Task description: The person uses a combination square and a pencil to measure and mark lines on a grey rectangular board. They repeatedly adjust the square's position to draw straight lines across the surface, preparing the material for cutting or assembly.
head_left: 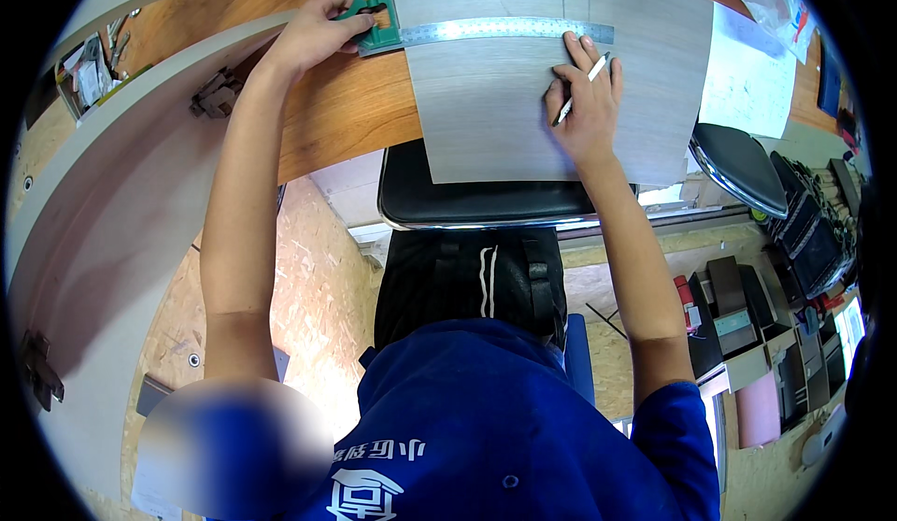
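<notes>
One grey panel (551, 82) lay on the wooden bench (346, 110), its near edge overhanging a black stool (486, 199). One square (467, 30) sat across it: my left hand (322, 35) clamped down on the green stock at the panel's left edge. My right hand (584, 100) was closed around one white pencil (581, 86), fingers touching the steel blade. One sheet of paper (747, 72) lay just beside the panel.
</notes>
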{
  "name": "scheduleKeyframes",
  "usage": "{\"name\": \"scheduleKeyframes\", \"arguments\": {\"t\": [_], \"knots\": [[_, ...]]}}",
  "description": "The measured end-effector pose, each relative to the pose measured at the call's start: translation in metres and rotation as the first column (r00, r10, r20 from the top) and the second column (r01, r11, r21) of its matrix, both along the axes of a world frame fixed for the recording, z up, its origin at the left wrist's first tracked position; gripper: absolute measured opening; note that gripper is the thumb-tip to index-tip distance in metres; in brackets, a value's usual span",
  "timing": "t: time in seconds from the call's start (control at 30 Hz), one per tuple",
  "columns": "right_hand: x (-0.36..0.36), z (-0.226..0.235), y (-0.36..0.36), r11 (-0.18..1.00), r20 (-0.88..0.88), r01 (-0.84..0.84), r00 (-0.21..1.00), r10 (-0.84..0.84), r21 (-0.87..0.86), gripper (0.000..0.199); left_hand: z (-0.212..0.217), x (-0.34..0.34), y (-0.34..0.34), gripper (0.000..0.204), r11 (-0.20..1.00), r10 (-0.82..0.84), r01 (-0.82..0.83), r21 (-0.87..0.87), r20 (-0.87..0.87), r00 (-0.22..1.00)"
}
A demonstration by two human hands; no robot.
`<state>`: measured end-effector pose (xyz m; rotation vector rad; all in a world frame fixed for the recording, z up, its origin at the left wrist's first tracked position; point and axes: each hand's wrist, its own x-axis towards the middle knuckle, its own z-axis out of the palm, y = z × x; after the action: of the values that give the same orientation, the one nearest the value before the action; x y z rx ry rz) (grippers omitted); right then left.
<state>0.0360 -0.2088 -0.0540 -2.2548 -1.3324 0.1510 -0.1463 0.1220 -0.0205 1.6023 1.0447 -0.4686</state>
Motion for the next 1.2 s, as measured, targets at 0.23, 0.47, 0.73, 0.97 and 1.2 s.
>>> {"name": "scheduleKeyframes", "arguments": {"t": [0.23, 0.47, 0.73, 0.97, 1.2], "knots": [[-0.001, -0.001, 0.001, 1.0, 0.003, 0.01, 1.0, -0.011, 0.025, 0.016, 0.004, 0.001, 0.0, 0.03, 1.0, 0.012, -0.012, -0.009, 0.001, 1.0], [-0.001, 0.0, 0.001, 1.0, 0.01, 0.016, 1.0, -0.016, 0.012, 0.015, -0.001, -0.003, -0.001, 0.03, 0.999, 0.042, -0.042, 0.002, 0.002, 0.999], [-0.001, -0.001, 0.0, 0.999, 0.002, 0.02, 1.0, -0.02, 0.027, 0.015, 0.002, 0.002, -0.003, 0.029, 0.999, -0.018, 0.018, 0.035, -0.006, 1.0], [0.0, -0.001, 0.001, 0.999, 0.008, 0.015, 1.0, -0.015, 0.028, 0.015, -0.001, 0.001, -0.004, 0.028, 0.999, -0.015, 0.015, 0.039, 0.018, 1.0], [0.001, 0.0, -0.001, 0.999, 0.01, 0.011, 1.0, -0.011, 0.031, 0.017, 0.001, 0.004, -0.003, 0.028, 0.993, -0.092, 0.095, 0.073, -0.042, 0.995]]}}
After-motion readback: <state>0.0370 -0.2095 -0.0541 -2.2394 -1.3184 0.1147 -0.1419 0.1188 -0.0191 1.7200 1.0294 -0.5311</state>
